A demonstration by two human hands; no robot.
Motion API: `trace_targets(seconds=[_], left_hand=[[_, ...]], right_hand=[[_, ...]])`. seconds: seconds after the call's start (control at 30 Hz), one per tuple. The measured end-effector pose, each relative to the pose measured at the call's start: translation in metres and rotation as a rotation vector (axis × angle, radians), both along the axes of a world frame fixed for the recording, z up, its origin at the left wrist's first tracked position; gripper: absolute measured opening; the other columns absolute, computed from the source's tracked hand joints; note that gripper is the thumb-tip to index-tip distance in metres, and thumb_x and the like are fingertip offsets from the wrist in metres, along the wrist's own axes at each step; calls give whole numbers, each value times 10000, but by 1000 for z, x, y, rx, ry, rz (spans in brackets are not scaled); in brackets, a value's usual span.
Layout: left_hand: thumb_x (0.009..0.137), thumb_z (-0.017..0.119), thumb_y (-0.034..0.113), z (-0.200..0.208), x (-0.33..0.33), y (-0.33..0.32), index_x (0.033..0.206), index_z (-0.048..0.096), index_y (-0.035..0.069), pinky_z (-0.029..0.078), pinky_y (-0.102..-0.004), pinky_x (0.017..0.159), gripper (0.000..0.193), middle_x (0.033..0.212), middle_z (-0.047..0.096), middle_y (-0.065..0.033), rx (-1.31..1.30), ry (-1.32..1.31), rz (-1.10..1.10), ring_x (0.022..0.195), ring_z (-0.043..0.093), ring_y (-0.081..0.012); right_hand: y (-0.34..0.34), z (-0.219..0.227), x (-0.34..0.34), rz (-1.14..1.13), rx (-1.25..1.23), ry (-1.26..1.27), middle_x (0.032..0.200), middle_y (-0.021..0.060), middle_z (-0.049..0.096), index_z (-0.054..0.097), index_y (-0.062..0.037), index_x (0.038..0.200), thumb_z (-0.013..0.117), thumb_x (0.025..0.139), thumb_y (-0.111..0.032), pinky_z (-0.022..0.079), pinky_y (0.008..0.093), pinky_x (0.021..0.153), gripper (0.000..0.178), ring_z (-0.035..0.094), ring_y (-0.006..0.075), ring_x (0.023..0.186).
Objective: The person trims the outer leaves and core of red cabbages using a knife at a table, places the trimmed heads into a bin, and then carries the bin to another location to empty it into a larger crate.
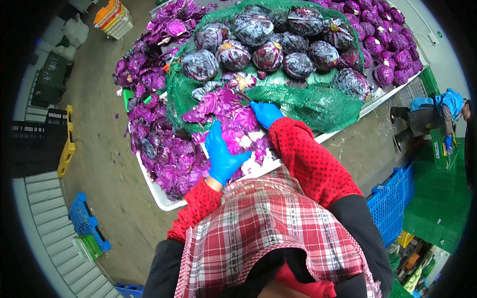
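My left hand [221, 155], in a blue glove, is open with thumb and fingers spread, beside loose purple cabbage leaves [229, 111] at the table's near edge. My right hand [267, 114], also blue-gloved, is closed on what looks like a knife [242, 96]; only a thin dark part shows beyond the fingers, against the leaves. Just past the hands, a green mesh sack [308, 107] lies spread out under several whole red cabbages [233, 54] with dark, whitish-bloomed outer leaves. Pale cut bits lie among the leaves between my hands.
Piles of stripped leaves [164, 164] cover the white-edged table's left side. Trimmed purple cabbages [382, 44] are heaped at the far right. A co-worker in blue [442, 107] bends beside green crates [437, 193] and a blue crate [390, 203]. Stacked crates [114, 20] stand far left.
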State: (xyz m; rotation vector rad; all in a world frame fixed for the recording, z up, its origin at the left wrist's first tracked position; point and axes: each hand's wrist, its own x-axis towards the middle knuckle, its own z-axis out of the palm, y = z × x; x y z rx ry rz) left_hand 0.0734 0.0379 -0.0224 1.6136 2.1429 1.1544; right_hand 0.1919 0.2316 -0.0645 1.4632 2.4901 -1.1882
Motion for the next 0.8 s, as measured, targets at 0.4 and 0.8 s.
trace_targets(seconds=[0.4,0.8], left_hand=[[660,877,214,-2,-46,-43,1411,275,-89,389,-369,1039,1009,1340,456,-195,-152,-868,288,1217,468,-262],[513,867,418,-3,-19,-17,1325,402,-78,434,-472,887,1059,1118,520,-255,-154,-238,244,1038,505,-396]], right_hand=[[-35,47,-2,-88,419,276,750,151,662,666,-121,1013,629,853,-298,505,486,594,242,650,350,680],[-99,97,-4,403,465,-25,964,227,620,475,59,1240,533,916,-443,499,456,499,601,659,332,662]])
